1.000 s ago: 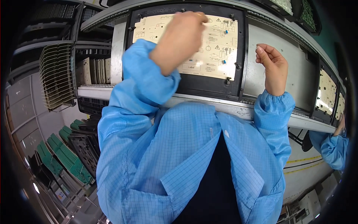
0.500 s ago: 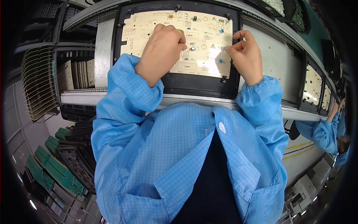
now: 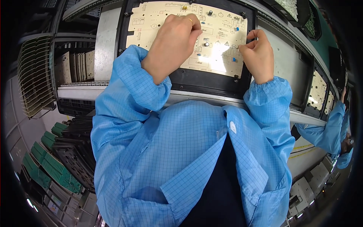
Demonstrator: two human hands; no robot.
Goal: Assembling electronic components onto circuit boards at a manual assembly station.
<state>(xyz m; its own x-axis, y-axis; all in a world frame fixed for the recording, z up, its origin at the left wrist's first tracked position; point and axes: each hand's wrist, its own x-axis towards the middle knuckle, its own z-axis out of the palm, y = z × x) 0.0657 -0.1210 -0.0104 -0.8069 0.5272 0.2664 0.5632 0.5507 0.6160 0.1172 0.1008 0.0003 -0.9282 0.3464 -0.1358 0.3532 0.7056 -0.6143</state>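
**Both hands on a cream circuit board in a black carrier**

The left hand (image 3: 172,45) lies knuckles-up on the cream circuit board (image 3: 151,22), its fingers curled down so the tips press onto the board's middle; whether it pinches anything beneath them cannot be told. The right hand (image 3: 259,56) sits at the board's right edge, fingers bent and thumb closed against forefinger, apparently nipping something very small that cannot be made out. The board thus lies directly under both hands, just beyond the person's chest, seated in a black carrier frame (image 3: 206,81) on the grey conveyor rail (image 3: 196,98).

The board carries printed outlines, small triangular warning marks near its far right part, rectangular label boxes near its centre, and a few blue components (image 3: 234,59) towards the right side.

To the right, further boards (image 3: 317,90) sit in frames along the same line, where another person's blue sleeve (image 3: 325,130) reaches in. To the left stand upright cream panels in a slotted rack (image 3: 73,68), and low on the left lie green boards (image 3: 49,166) beside stacked black trays (image 3: 77,159).
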